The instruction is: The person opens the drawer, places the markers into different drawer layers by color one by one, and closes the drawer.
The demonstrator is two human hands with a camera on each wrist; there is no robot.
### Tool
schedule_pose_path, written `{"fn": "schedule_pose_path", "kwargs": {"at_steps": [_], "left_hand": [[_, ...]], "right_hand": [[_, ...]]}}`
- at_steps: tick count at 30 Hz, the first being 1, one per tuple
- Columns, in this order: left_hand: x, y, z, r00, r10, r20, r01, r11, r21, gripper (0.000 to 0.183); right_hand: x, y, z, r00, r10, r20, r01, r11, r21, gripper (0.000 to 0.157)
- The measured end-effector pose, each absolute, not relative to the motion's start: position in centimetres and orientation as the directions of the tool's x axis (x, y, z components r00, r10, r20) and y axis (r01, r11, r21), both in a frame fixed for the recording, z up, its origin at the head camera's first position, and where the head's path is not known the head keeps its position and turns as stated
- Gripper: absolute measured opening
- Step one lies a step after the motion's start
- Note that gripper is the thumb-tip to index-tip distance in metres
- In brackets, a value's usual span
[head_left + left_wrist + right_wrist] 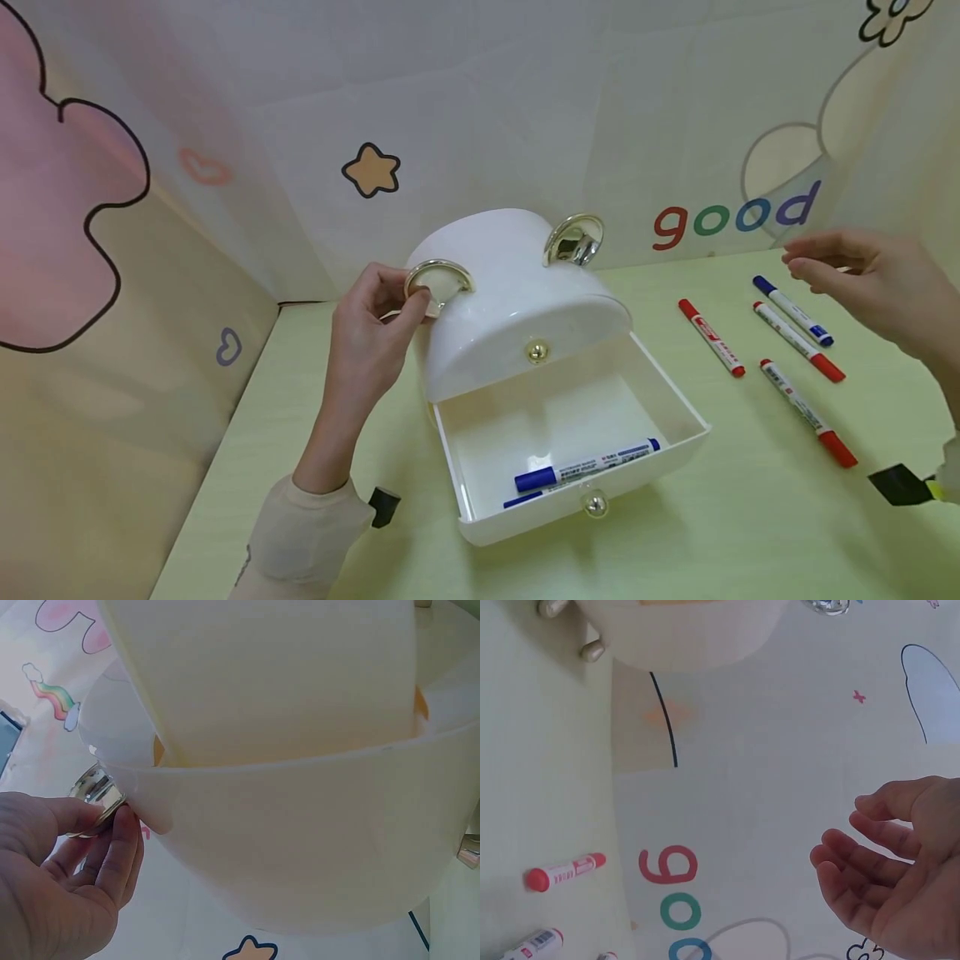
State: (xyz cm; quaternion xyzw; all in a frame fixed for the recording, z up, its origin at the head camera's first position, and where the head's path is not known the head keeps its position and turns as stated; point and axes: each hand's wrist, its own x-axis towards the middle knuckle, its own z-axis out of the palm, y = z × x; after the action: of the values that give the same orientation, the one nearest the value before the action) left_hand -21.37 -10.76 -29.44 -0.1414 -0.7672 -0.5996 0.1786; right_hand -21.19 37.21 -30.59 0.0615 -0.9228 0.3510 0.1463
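A white drawer box [495, 267] with two gold ear-shaped rings stands on the table, its lower drawer [678, 417] pulled out toward the front. With thumb and fingers my left hand [375, 333] pinches the left gold ear [441, 279]; the left wrist view shows the same grip on the ear [94, 787]. Two blue markers [592, 467] lie along the drawer's front wall, one partly hidden. My right hand [877, 279] hovers over the right side of the table, fingers loosely bent and holding nothing, as the right wrist view of that hand [892, 870] also shows.
On the table right of the drawer lie a red marker [711, 337], a blue marker [793, 311] and two more red-capped markers [808, 412]. A patterned curtain [487, 108] hangs close behind the box. The right gold ear [573, 239] sticks up from the box.
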Motion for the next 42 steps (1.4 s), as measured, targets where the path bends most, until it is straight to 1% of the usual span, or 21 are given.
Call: {"fn": "schedule_pose_path", "kwargs": {"at_steps": [10,18,22,26,37,42], "left_hand": [[-21.3,-10.7,-29.4,-0.894,0.003,0.447,0.435,0.24,0.868,0.011],[-21.3,-10.7,-29.5,-0.896,0.006,0.445,0.433,0.235,0.87,0.012],[-21.3,-10.7,-29.5,-0.895,0.008,0.446,0.435,0.24,0.868,0.012],[-21.3,-10.6,-29.5,-0.892,0.015,0.452,0.441,0.255,0.861,0.012],[-21.4,-10.6,-29.5,-0.892,0.016,0.452,0.44,0.262,0.859,0.011],[-21.4,-10.6,-29.4,-0.895,0.015,0.445,0.434,0.252,0.865,0.011]], "right_hand": [[-23.2,40.7,-32.8,-0.958,0.1,0.27,-0.098,0.767,-0.634,0.039],[-23.9,42.0,-33.2,-0.957,0.161,0.242,-0.024,0.785,-0.619,0.038],[-24.4,42.8,-33.7,-0.96,0.188,0.207,0.029,0.803,-0.596,0.039],[-25.0,43.5,-34.2,-0.964,0.191,0.183,0.058,0.827,-0.559,0.039],[-26.3,44.6,-35.4,-0.972,0.164,0.167,0.062,0.869,-0.491,0.036],[-27.0,45.0,-36.2,-0.98,0.166,0.111,0.098,0.884,-0.457,0.038]]}}
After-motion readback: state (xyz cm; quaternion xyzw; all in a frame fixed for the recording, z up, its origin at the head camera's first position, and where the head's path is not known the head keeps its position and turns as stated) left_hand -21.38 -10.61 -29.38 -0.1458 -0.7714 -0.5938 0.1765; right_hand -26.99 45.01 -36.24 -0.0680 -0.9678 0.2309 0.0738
